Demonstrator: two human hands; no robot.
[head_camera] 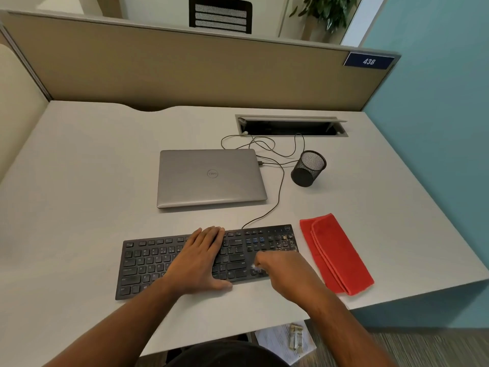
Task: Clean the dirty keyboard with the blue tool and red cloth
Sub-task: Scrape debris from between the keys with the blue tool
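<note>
A black keyboard point(148, 263) lies on the desk near its front edge, with pale crumbs scattered over its number pad at the right end. My left hand point(201, 258) lies flat on the middle keys, fingers straight. My right hand point(283, 274) is curled over the keyboard's right part and pinches a small tool, of which only a pale blurred tip point(255, 266) shows against the keys. A folded red cloth point(336, 255) lies on the desk just right of the keyboard.
Behind the keyboard lies a closed grey laptop point(211, 178), with a black mesh pen cup point(308, 168) to its right. Thin cables point(275, 197) run from the keyboard and laptop to a cable hatch point(291, 125). The desk's front edge point(397, 298) runs close by the cloth.
</note>
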